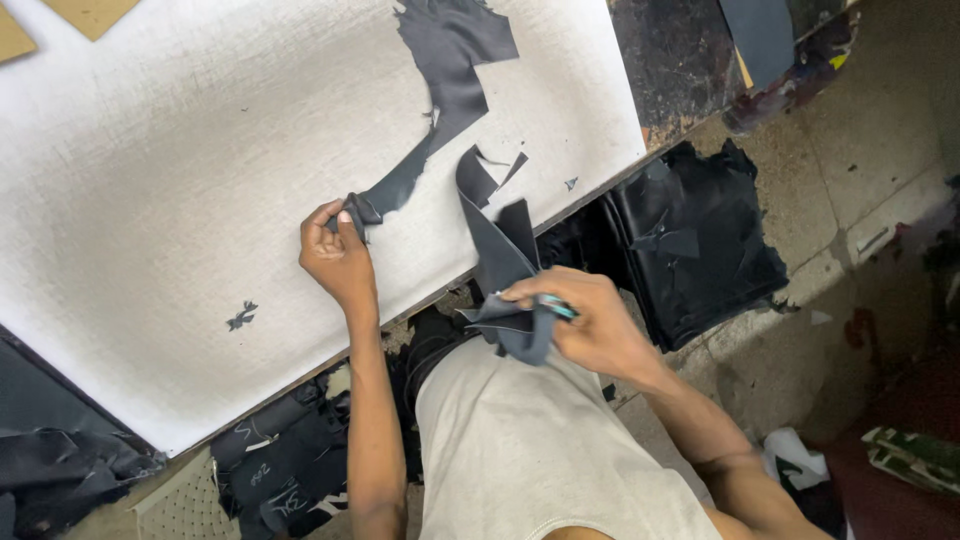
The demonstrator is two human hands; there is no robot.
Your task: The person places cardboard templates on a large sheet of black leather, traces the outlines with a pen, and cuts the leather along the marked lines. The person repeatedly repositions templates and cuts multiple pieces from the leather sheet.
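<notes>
My left hand [338,255] rests on the white cutting board [180,200] near its front edge and pinches the lower end of a long, irregular strip of dark leather [445,70] that stretches up across the board. My right hand [580,320] is off the board's edge, above my lap, gripping a bundle of cut dark leather pieces [505,255] together with a thin tool with a light blue handle [558,306]. The tool's tip is hidden in my fingers.
Small leather scraps [241,316] lie on the board. Brown cardboard patterns [88,14] sit at its far left. A pile of black leather [700,250] lies on the floor to the right, and more dark offcuts [280,465] are under the board's edge.
</notes>
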